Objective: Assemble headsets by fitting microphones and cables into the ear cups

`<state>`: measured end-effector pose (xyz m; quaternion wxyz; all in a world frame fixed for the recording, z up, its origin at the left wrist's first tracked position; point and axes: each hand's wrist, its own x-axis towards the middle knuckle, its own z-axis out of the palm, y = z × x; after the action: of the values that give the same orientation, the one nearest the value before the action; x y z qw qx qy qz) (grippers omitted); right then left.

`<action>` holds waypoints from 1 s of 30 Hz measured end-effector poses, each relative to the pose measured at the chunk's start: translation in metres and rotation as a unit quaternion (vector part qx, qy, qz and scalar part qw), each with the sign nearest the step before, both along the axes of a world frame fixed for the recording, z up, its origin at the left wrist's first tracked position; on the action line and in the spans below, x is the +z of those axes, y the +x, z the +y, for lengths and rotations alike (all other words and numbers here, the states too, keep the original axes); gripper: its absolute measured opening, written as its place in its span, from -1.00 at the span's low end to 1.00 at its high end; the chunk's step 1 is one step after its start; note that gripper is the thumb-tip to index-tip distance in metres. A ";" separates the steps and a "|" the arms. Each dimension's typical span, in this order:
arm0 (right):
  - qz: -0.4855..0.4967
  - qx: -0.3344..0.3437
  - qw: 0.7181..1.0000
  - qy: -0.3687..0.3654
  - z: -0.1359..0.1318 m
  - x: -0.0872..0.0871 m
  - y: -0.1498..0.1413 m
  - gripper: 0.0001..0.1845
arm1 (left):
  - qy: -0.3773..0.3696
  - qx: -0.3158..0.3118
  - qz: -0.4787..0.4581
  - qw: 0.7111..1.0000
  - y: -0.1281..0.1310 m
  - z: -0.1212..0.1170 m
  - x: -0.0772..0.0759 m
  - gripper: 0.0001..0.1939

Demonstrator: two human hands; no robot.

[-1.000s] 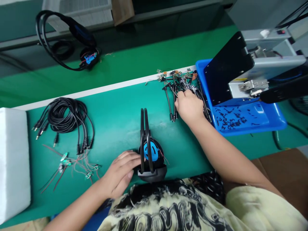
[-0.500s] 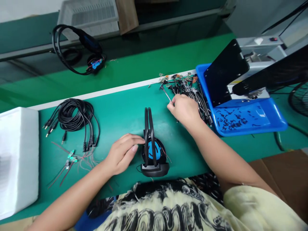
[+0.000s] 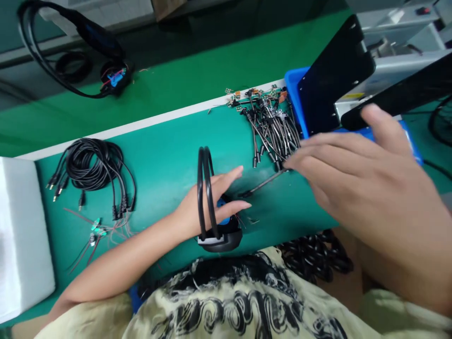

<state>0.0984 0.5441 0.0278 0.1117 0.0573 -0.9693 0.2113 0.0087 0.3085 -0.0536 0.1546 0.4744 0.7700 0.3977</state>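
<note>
A black headset (image 3: 208,202) with a blue inner ear cup stands on the teal mat near my body, its double headband upright. My left hand (image 3: 212,195) reaches through the headband over the ear cup with fingers stretched out, holding nothing. My right hand (image 3: 356,179) is raised close to the camera, and its fingertips pinch one end of a thin black microphone stem (image 3: 263,182). The stem's other end points down towards the headset. Behind it lies a pile of similar stems with small circuit boards (image 3: 271,125).
A blue tray (image 3: 292,87) with a black plate and a grey machine (image 3: 335,75) sits at the right. A coiled black cable bundle (image 3: 93,165) and small wired boards (image 3: 99,230) lie at the left by a white foam block (image 3: 21,235). Another headset (image 3: 74,42) lies on the far green belt.
My right hand has lifted away from the pile towards me with one stem pinched. My left hand has slid from beside the ear cup through the headband, fingers spreading.
</note>
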 end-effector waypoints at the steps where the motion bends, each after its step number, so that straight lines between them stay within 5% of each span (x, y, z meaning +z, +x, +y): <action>1: 0.013 0.023 0.999 0.025 -0.003 -0.001 -0.011 -0.72 | -0.013 -0.001 -0.084 0.996 0.001 0.004 0.002 -0.47; 3: 0.050 0.085 0.991 0.089 -0.010 -0.008 -0.036 -0.66 | -0.011 0.013 -0.273 0.962 0.003 0.009 0.004 -0.62; 7: 0.117 0.078 0.990 -0.023 -0.024 -0.040 -0.056 -0.67 | 0.057 0.086 -0.567 0.817 0.006 0.010 0.000 -0.65; 9: 0.122 0.032 0.988 -0.093 -0.028 -0.059 -0.044 -0.67 | 0.085 0.116 -0.632 0.762 0.006 0.008 -0.004 -0.67; 12: 0.041 -0.024 0.974 -0.221 -0.029 -0.086 -0.013 -0.66 | 0.129 0.147 -0.667 0.719 0.004 0.011 -0.003 -0.72; 16: -0.163 0.023 0.905 -0.392 -0.038 -0.110 0.021 -0.64 | 0.161 0.183 -0.681 0.691 0.002 0.029 0.006 -0.77; 22: -0.198 -0.008 0.826 -0.528 -0.063 -0.121 0.025 -0.75 | 0.165 0.215 -0.672 0.689 0.000 0.054 0.004 -0.71; 26: -0.214 -0.042 0.820 -0.530 -0.064 -0.121 0.023 -0.83 | 0.143 0.247 -0.621 0.730 -0.002 0.057 -0.009 -0.68; 30: -0.207 -0.077 0.834 -0.505 -0.053 -0.116 0.025 -0.81 | 0.112 0.242 -0.623 0.735 -0.004 0.050 -0.012 -0.75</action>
<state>0.1238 0.4912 -0.0885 -0.0622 -0.1267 -0.7295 0.6692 0.0046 0.3590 -0.0653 0.4445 -0.0682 0.5400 0.7115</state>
